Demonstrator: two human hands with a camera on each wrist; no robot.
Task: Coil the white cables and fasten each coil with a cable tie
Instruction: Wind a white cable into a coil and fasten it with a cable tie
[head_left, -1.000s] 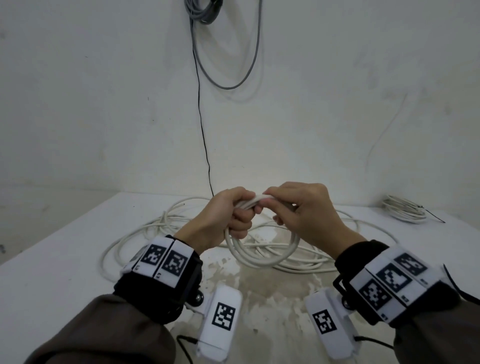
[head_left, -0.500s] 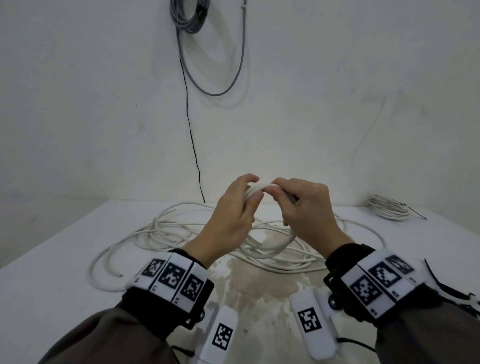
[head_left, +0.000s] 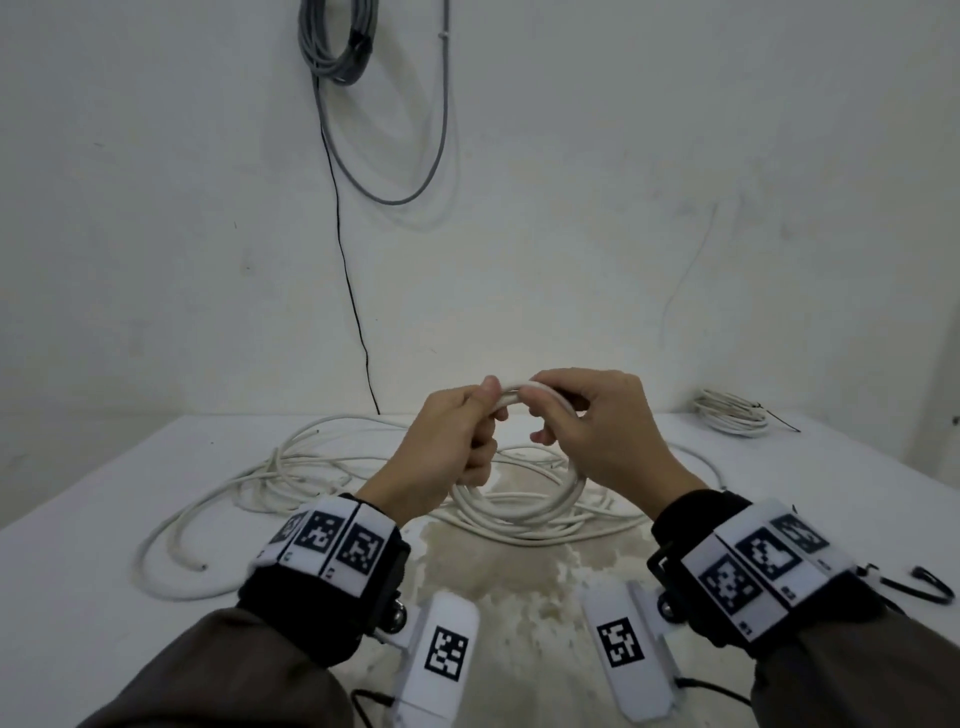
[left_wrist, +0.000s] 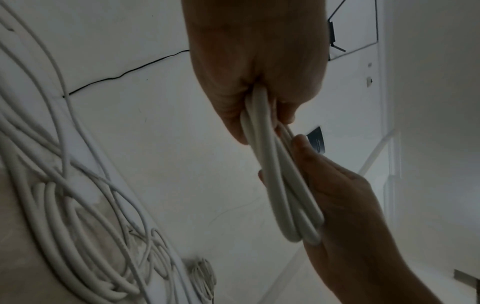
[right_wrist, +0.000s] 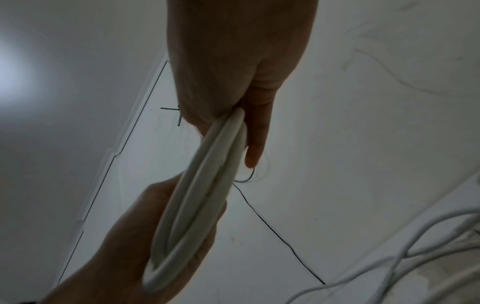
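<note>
I hold a small coil of white cable (head_left: 519, 512) upright above the table, gripped at its top by both hands. My left hand (head_left: 480, 415) curls round the bundled strands from the left. My right hand (head_left: 550, 415) pinches them from the right, the fingertips of the two hands almost touching. The left wrist view shows several strands (left_wrist: 275, 174) running from my left hand (left_wrist: 257, 72) into my right hand (left_wrist: 350, 216). From the right wrist the same coil (right_wrist: 205, 195) spans my right hand (right_wrist: 233, 61) and left hand (right_wrist: 130, 236). The rest of the cable (head_left: 291, 467) sprawls loose on the table.
A tied white coil (head_left: 732, 413) lies at the back right of the white table (head_left: 104, 519). A black curved strip (head_left: 930, 587), perhaps a cable tie, lies beside my right wrist. Grey cable (head_left: 337, 47) and a thin black wire (head_left: 353, 291) hang on the wall.
My left hand loosened its fist on the coil, shifted its fingers, and now grips the top strands again. Both hands have risen slightly with the coil.
</note>
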